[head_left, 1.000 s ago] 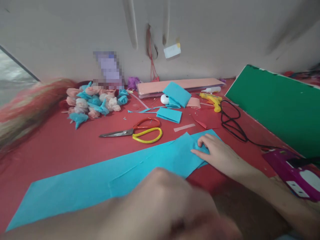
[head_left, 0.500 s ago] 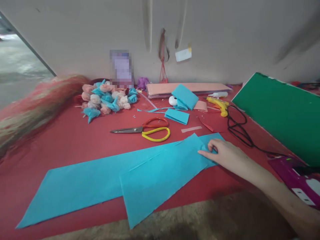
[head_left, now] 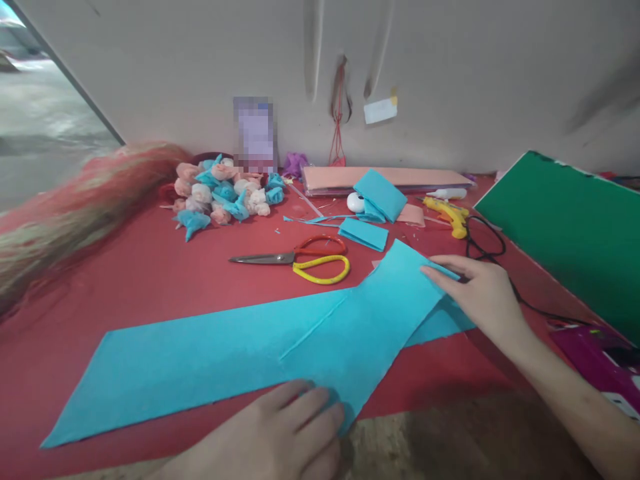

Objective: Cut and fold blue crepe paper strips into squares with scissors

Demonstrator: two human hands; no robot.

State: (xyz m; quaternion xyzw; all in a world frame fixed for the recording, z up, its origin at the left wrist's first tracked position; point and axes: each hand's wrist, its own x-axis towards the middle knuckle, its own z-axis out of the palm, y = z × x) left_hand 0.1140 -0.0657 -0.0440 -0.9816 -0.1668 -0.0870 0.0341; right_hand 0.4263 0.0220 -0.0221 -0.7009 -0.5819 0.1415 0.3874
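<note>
A long blue sheet (head_left: 175, 360) lies across the red table. Over its right part rests a shorter blue piece (head_left: 370, 320), its upper right edge raised. My right hand (head_left: 480, 293) pinches that raised edge between thumb and fingers. At the bottom, my left hand (head_left: 285, 433) lies over the near end of the shorter piece, its fingers curled and close together; the thumb is hidden, so whether it grips the piece cannot be made out. Scissors (head_left: 295, 259) with one red and one yellow handle lie just beyond the sheets.
Pink, white and blue paper flowers (head_left: 220, 193) are heaped at the back left. Folded blue pieces (head_left: 364, 233) lie behind the scissors. A yellow glue gun (head_left: 450, 215) with a black cord is back right, beside a green board (head_left: 565, 233). A purple box (head_left: 595, 353) sits far right.
My left hand has come into view at the bottom, onto the shorter piece. My right hand has moved right, lifting that piece's edge, and the piece has turned steeper. The view has shifted slightly.
</note>
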